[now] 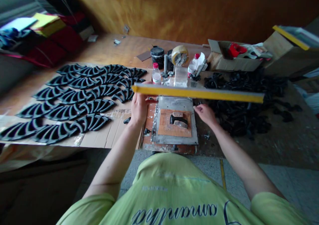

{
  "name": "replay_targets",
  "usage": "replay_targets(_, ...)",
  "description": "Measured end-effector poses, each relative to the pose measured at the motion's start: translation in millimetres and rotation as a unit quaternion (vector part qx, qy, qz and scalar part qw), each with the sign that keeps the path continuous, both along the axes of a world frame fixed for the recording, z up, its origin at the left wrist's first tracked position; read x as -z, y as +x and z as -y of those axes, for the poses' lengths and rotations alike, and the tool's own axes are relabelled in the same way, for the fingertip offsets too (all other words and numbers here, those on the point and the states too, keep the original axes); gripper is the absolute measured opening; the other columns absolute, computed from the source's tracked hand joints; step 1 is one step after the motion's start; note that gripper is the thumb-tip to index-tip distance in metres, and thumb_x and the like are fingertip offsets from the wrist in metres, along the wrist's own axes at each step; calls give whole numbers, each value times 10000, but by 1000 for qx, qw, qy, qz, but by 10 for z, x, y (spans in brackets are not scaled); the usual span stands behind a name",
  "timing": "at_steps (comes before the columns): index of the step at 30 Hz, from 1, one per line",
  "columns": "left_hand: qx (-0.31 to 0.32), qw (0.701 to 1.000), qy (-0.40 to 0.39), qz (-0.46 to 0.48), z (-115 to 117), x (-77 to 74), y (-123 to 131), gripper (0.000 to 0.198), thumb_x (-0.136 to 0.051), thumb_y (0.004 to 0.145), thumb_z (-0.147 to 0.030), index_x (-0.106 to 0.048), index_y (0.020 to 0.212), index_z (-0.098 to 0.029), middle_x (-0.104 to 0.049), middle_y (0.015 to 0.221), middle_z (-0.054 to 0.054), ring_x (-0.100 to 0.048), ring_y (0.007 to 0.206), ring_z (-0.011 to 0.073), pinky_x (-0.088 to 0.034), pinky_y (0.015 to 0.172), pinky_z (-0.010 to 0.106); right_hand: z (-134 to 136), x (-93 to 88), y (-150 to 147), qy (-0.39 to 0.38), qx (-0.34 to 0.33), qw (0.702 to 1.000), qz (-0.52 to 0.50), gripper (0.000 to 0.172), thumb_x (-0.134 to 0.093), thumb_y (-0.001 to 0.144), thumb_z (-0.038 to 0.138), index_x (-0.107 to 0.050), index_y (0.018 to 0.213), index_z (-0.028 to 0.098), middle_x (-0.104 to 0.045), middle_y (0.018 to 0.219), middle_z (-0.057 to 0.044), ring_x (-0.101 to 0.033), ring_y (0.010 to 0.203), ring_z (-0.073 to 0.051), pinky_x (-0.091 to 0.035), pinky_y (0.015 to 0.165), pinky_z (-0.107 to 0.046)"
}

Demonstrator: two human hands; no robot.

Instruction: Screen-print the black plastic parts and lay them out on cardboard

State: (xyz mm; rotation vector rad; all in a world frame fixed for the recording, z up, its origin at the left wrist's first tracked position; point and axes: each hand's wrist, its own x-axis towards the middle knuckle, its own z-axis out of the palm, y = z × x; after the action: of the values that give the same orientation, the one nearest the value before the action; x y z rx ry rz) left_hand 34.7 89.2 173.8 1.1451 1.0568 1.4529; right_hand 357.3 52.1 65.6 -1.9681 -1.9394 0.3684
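Left hand point(139, 107) gripping yellow frame point(199, 93), black part point(179, 119) between, right hand point(205, 114) curled, hold unclear

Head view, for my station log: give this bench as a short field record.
Left hand: behind left end of yellow bar; grip unclear
Right hand: fingertips near right edge of grey plate
On plate: black part atop brown board
Left side: rows of black fan-shaped pieces on cardboard
Right side: heap of black pieces
Back: tape roll, red-capped bottles, open carton

Workshop, wooden worktable point(107, 49), rows of black parts point(77, 94), tape roll point(178, 53)
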Motion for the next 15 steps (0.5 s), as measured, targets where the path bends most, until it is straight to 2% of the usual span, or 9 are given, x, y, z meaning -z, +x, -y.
replay_targets(3, 28, 1000, 3, -2, -205, -191, 46, 600, -328, 967, -652, -582, 1180, -152, -707, 884, 97, -693, 879, 201, -552, 658, 278, 193, 330, -427, -12, -87, 994, 64, 325, -590, 933, 482, -657, 842, 177, -671, 972, -106, -602, 977, -237, -454, 848, -336)
replay_targets(5, 20, 1000, 1, 10, -142, -158, 71, 583, -356, 965, -643, -555, 1218, -158, -720, 928, 107, -697, 884, 199, -554, 667, 281, 230, 386, -646, -26, -96, 990, 102, 254, -581, 950, 408, -635, 874, 171, -674, 996, -130, -593, 1007, -253, -447, 846, -344)
replay_targets(6, 13, 1000, -8, 15, -43, -81, 92, 582, -377, 955, -652, -548, 1234, -170, -725, 963, 109, -697, 878, 195, -553, 663, 278, 235, 365, -727, -40, -79, 990, 108, 229, -554, 968, 376, -625, 896, 170, -680, 973, -131, -602, 973, -251, -448, 814, -337)
replay_targets(8, 43, 996, -76, 9, 264, 179, 167, 613, -449, 905, -692, -560, 1236, -188, -732, 1006, 120, -700, 865, 205, -551, 640, 280, 261, 261, -872, -60, -34, 993, 90, 226, -482, 1004, 348, -609, 942, 171, -688, 915, -119, -618, 873, -232, -445, 742, -317)
replay_targets(9, 85, 987, -137, -6, 449, 340, 219, 638, -495, 868, -714, -593, 1192, -174, -735, 991, 133, -703, 869, 224, -551, 632, 287, 293, 196, -956, -56, -15, 996, 72, 235, -453, 1016, 349, -602, 960, 176, -688, 895, -110, -620, 839, -224, -443, 723, -311)
replay_targets(10, 154, 963, -219, -22, 636, 505, 275, 658, -568, 817, -722, -618, 1156, -160, -737, 977, 151, -706, 894, 254, -555, 633, 301, 340, 134, -1055, -39, -5, 998, 53, 242, -438, 1022, 357, -597, 967, 183, -687, 890, -105, -619, 832, -221, -444, 720, -309)
replay_targets(11, 191, 940, -283, -19, 808, 661, 329, 668, -603, 787, -726, -625, 1144, -162, -738, 977, 158, -706, 927, 278, -559, 637, 315, 398, 83, -1165, -14, -12, 999, 33, 241, -438, 1022, 364, -595, 963, 191, -686, 896, -102, -618, 849, -223, -449, 733, -312)
replay_targets(13, 193, 916, -351, 27, 1058, 910, 390, 639, -590, 791, -727, -622, 1102, -169, -735, 976, 145, -705, 950, 279, -569, 663, 330, 518, 27, -1358, 32, -98, 995, -8, 210, -480, 1007, 363, -601, 939, 206, -684, 917, -92, -611, 914, -226, -461, 793, -321)
replay_targets(15, 142, 914, -372, 76, 1134, 1065, 324, 576, -569, 815, -704, -596, 1035, -172, -733, 961, 121, -715, 884, 244, -574, 663, 327, 607, 28, -1382, 41, -219, 974, -44, 152, -547, 980, 338, -621, 926, 217, -686, 949, -72, -601, 972, -217, -464, 866, -329)
